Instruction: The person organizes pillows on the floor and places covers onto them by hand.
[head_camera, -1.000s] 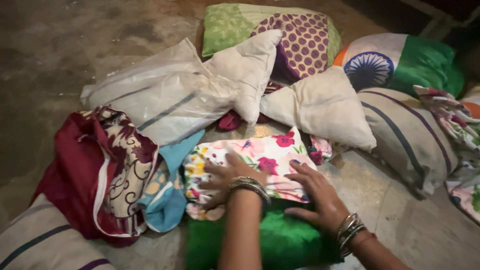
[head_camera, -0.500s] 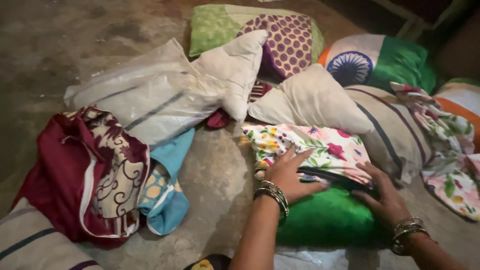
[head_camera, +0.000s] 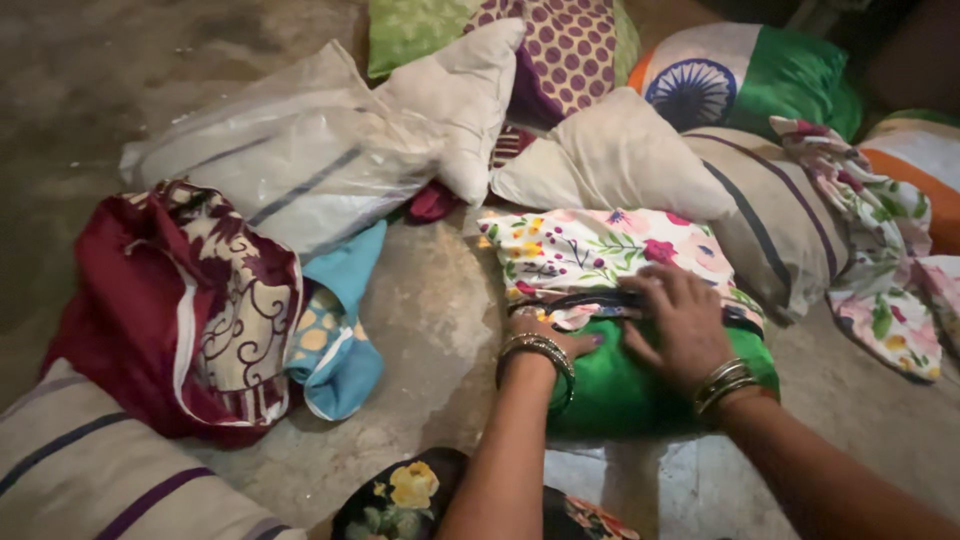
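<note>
1. Our left arm reaches forward from the bottom edge, bangles at the wrist.
2. Our left hand (head_camera: 553, 336) lies low, fingers curled under and mostly hidden.
3. Our right arm comes in from the lower right, bangles at the wrist too.
4. Our right hand (head_camera: 680, 325) presses flat, palm down, fingers spread.

Both hands on floral cover (head_camera: 600, 255), left hand (head_camera: 552, 335), right hand (head_camera: 682, 322), green pillow (head_camera: 620, 390)

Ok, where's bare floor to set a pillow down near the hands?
Bare floor lies between the blue cover and the green pillow, and at the top left. Above and right it is crowded with pillows.
</note>
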